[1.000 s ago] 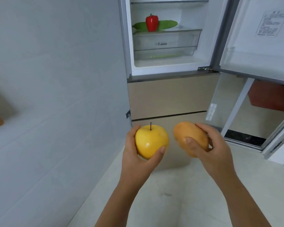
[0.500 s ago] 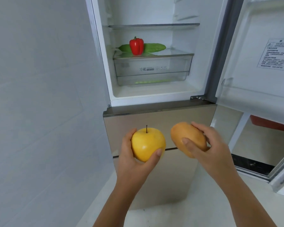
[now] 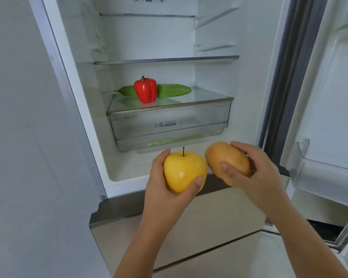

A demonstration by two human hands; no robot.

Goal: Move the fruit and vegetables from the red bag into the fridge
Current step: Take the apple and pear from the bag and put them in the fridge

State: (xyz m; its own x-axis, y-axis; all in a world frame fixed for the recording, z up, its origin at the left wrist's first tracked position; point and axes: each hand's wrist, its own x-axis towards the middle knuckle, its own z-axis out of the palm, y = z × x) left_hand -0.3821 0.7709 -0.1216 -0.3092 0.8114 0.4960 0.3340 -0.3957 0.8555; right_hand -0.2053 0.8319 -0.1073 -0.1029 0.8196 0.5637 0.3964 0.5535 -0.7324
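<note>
At about 11 o'clock from the hands, the open fridge (image 3: 72,97) already holds a green bitter gourd (image 3: 174,90) lying on the glass shelf (image 3: 209,100) over the crisper drawer (image 3: 169,125), with a red bell pepper (image 3: 145,89) standing upright just in front of it. So part of the job looks done. Low at 6 o'clock, the left hand (image 3: 165,189) has its fingers wrapped around a yellow apple (image 3: 184,171). Just to its right, the right hand (image 3: 255,173) cups an orange mango (image 3: 227,162), thumb across its front. Both fruits hover at the fridge's lower sill, not yet placed. The red bag is out of sight, so what remains inside it cannot be told.
</note>
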